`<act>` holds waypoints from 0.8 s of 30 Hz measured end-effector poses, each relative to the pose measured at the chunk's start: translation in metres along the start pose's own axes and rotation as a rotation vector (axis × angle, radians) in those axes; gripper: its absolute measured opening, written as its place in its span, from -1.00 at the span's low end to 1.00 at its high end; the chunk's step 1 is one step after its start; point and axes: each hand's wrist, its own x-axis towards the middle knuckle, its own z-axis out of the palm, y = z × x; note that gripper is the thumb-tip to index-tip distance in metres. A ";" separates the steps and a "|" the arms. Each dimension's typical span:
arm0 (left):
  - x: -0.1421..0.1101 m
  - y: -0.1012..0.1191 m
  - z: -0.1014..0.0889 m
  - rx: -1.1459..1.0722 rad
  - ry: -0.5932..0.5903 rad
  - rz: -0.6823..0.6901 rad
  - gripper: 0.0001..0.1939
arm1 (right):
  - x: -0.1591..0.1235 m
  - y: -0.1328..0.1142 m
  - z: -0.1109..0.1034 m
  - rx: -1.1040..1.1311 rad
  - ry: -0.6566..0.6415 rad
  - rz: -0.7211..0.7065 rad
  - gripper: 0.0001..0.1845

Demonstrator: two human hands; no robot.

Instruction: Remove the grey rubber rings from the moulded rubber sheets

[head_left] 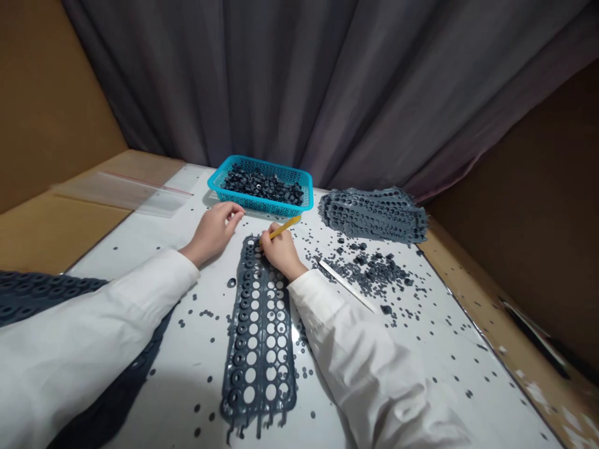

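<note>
The dark grey, rubbery sheet pierced with rows of round holes (262, 324) lies flat on the white desk (187, 368), its long axis running away from the person, slightly tilted. Dark ring-shaped pieces (239, 343) sit along its left edge. The right hand (281, 251) is nearer, over the sheet's far end at its right side, so most of the sheet stretches from that hand back toward the person. It grips a slim yellow stick-like tool (286, 226), angled up and rightward. The left hand (216, 227) is apart from the sheet, beyond and left of its far end, fingers curled toward the thumb; whether they pinch anything, I cannot tell. Past the sheet's far end stands a blue perforated plastic basket (306, 198) of small dark pieces (262, 186).
</note>
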 end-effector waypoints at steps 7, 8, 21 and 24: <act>-0.001 -0.004 -0.004 -0.833 -0.158 -0.474 -0.67 | -0.005 0.003 0.002 0.072 0.022 -0.009 -0.83; -0.002 -0.001 -0.004 -0.917 -0.177 -0.510 -0.67 | -0.006 0.003 0.002 0.082 0.024 -0.015 -0.82; -0.006 0.007 -0.008 -1.344 -0.318 -0.649 -0.79 | -0.012 0.010 0.003 0.359 0.039 0.001 -0.75; -0.005 0.006 -0.007 -1.325 -0.325 -0.688 -0.76 | -0.012 0.010 0.004 0.430 0.031 0.031 -0.74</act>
